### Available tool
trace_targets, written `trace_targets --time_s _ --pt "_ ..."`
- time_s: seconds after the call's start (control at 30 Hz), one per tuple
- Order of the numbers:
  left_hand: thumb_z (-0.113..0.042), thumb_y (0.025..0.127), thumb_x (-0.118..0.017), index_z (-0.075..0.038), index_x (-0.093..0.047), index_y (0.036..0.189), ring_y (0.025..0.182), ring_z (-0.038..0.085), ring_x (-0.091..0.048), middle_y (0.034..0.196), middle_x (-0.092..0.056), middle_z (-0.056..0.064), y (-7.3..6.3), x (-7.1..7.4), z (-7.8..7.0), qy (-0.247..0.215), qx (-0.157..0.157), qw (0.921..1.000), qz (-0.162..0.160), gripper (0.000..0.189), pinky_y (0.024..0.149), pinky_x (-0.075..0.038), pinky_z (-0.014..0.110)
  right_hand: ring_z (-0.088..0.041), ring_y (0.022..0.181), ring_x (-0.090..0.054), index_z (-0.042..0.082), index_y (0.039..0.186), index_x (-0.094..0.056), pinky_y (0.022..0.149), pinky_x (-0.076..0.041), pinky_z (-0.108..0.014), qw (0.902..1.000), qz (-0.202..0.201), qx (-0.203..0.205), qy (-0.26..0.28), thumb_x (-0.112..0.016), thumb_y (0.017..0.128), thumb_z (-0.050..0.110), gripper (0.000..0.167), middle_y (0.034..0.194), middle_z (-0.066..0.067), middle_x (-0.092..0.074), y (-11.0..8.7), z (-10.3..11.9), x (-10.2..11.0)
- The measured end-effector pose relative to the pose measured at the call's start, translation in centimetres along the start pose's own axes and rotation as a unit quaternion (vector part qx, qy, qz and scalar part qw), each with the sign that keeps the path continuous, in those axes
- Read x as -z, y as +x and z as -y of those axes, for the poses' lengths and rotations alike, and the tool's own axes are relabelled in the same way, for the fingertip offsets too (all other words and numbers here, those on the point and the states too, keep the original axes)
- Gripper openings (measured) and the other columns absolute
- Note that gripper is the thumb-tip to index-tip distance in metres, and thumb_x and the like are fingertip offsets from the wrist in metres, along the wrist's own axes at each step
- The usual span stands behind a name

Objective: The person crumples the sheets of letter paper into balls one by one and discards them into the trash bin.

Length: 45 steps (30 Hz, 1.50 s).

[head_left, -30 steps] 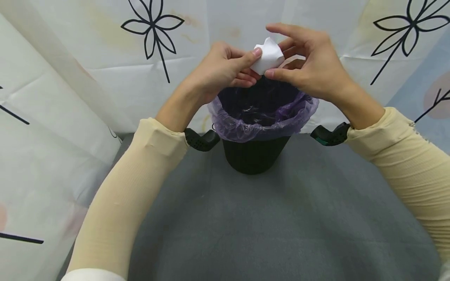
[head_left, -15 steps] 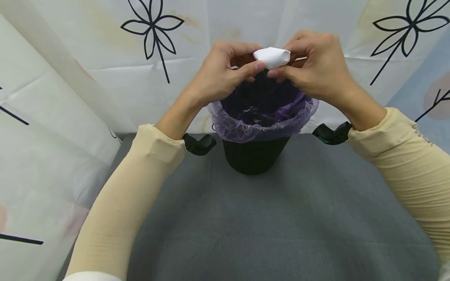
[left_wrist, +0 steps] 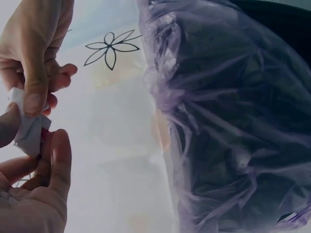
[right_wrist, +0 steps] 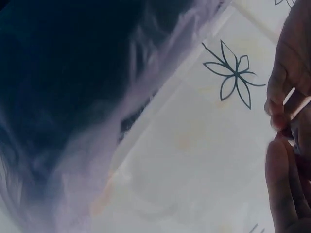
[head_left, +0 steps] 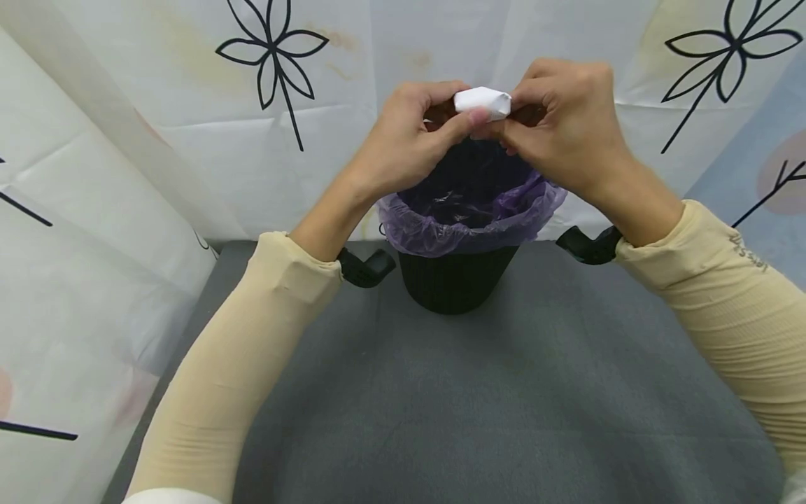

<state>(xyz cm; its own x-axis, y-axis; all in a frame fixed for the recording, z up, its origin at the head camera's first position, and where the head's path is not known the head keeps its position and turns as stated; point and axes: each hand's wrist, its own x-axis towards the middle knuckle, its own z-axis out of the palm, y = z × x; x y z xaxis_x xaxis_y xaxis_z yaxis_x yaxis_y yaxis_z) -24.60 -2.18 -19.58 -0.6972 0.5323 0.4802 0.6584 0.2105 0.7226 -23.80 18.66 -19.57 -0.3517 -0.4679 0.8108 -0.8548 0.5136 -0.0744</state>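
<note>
A piece of folded white paper (head_left: 481,99) is held between both hands, above the mouth of a black bin (head_left: 455,283) lined with a purple plastic bag (head_left: 428,227). My left hand (head_left: 406,143) pinches the paper's left part between thumb and fingers. At its right end, the thumb and bent fingers of my right hand (head_left: 569,129) grip it. The left wrist view shows the creased paper (left_wrist: 30,127) between the fingertips of both hands. In the right wrist view the fingers crowd the right edge and hide the paper.
A grey cloth surface (head_left: 460,392) lies under the bin. White curtains (head_left: 157,140) with black flower drawings hang behind and at the left. Black wrist devices (head_left: 368,268) stick out from both cream sleeves.
The right hand's fingers have closed in from a spread pose onto the paper. The paper has turned flatter and looks more compact. The bin has stayed put.
</note>
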Motion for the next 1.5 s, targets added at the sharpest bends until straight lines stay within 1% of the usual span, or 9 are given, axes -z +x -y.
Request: trace_targets --time_s 0.23,0.37,0.7,0.83,0.97,1.1,1.2,1.33,1.5 --pt "-0.011 0.098 -0.069 0.004 -0.070 0.115 0.083 0.017 -0.063 0.096 -0.068 0.009 -0.3 0.3 0.2 -0.003 -0.007 0.9999 -0.013 0.023 0.079 -0.053 0.026 0.002 0.081 -0.061 -0.009 0.094 -0.077 0.076 -0.053 -0.010 0.9939 0.074 -0.055 0.061 -0.082 0.082 -0.004 0.015 0.084 0.001 -0.062 0.0 0.6 0.9" --pt "-0.009 0.096 -0.071 0.005 -0.070 0.115 0.088 0.018 -0.066 0.099 -0.068 0.011 -0.2 0.5 0.3 -0.028 0.000 0.9996 -0.007 0.023 0.084 -0.055 0.028 -0.007 0.079 -0.060 -0.009 0.099 -0.077 0.072 -0.052 -0.011 0.9852 0.115 -0.077 0.102 -0.074 0.087 -0.008 0.013 0.089 0.001 -0.062 -0.1 0.4 1.4" --pt "-0.004 0.095 -0.072 0.007 -0.071 0.112 0.085 0.022 -0.067 0.098 -0.069 0.012 0.0 0.8 0.8 -0.029 -0.047 0.9984 -0.009 0.021 0.080 -0.057 0.030 -0.015 0.070 -0.058 -0.010 0.093 -0.077 0.056 -0.040 -0.019 0.9759 0.109 -0.085 0.169 -0.070 0.089 -0.013 0.009 0.083 -0.008 -0.065 0.0 -0.3 1.0" --pt "-0.007 0.093 -0.075 0.005 -0.071 0.115 0.084 0.020 -0.066 0.097 -0.069 0.012 0.2 1.1 0.8 0.009 -0.003 1.0000 0.002 0.026 0.083 -0.056 0.028 -0.013 0.079 -0.059 -0.005 0.105 -0.078 0.068 -0.050 -0.013 0.9697 0.140 -0.137 0.146 -0.072 0.091 -0.006 0.015 0.089 -0.006 -0.064 -0.1 -0.5 0.9" --pt "-0.010 0.093 -0.075 0.005 -0.060 0.135 0.088 0.021 -0.067 0.104 -0.070 0.014 0.2 1.4 1.0 0.043 0.062 0.9967 0.030 0.048 0.086 -0.054 0.028 -0.006 0.090 -0.062 0.000 0.120 -0.074 0.082 -0.055 -0.018 0.9583 0.181 -0.196 0.101 -0.074 0.093 0.006 0.028 0.104 -0.007 -0.065 -0.2 -0.5 0.6" --pt "-0.020 0.095 -0.075 -0.001 -0.041 0.153 0.102 0.019 -0.066 0.121 -0.066 0.014 -0.2 1.8 1.2 0.079 0.151 0.9839 0.053 0.070 0.090 -0.053 0.027 -0.004 0.095 -0.063 0.001 0.128 -0.070 0.089 -0.057 -0.028 0.9528 0.192 -0.224 0.071 -0.074 0.094 0.013 0.036 0.116 -0.012 -0.065 -0.4 -0.7 0.4" --pt "-0.025 0.095 -0.074 -0.007 -0.038 0.156 0.111 0.018 -0.064 0.128 -0.061 0.012 -0.6 2.0 1.3 0.107 0.192 0.9740 0.055 0.073 0.092 -0.052 0.027 -0.006 0.099 -0.064 0.004 0.132 -0.068 0.093 -0.056 -0.034 0.9496 0.193 -0.239 0.061 -0.073 0.096 0.016 0.038 0.122 -0.012 -0.065 -0.6 -0.9 0.5" --pt "-0.026 0.096 -0.073 -0.011 -0.043 0.153 0.115 0.018 -0.062 0.128 -0.059 0.009 -1.1 2.3 1.4 0.099 0.203 0.9734 0.040 0.066 0.093 -0.052 0.028 -0.002 0.099 -0.063 0.005 0.133 -0.067 0.092 -0.055 -0.029 0.9499 0.192 -0.239 0.062 -0.072 0.096 0.015 0.039 0.124 -0.011 -0.066 -1.0 -1.1 0.7" --pt "-0.022 0.096 -0.073 -0.009 -0.052 0.148 0.114 0.019 -0.063 0.123 -0.062 0.009 -1.9 2.8 1.4 0.082 0.174 0.9811 0.021 0.057 0.094 -0.052 0.029 0.003 0.097 -0.062 0.009 0.132 -0.069 0.090 -0.054 -0.022 0.9530 0.179 -0.231 0.079 -0.074 0.095 0.013 0.038 0.123 -0.009 -0.068 -1.7 -1.2 1.0"
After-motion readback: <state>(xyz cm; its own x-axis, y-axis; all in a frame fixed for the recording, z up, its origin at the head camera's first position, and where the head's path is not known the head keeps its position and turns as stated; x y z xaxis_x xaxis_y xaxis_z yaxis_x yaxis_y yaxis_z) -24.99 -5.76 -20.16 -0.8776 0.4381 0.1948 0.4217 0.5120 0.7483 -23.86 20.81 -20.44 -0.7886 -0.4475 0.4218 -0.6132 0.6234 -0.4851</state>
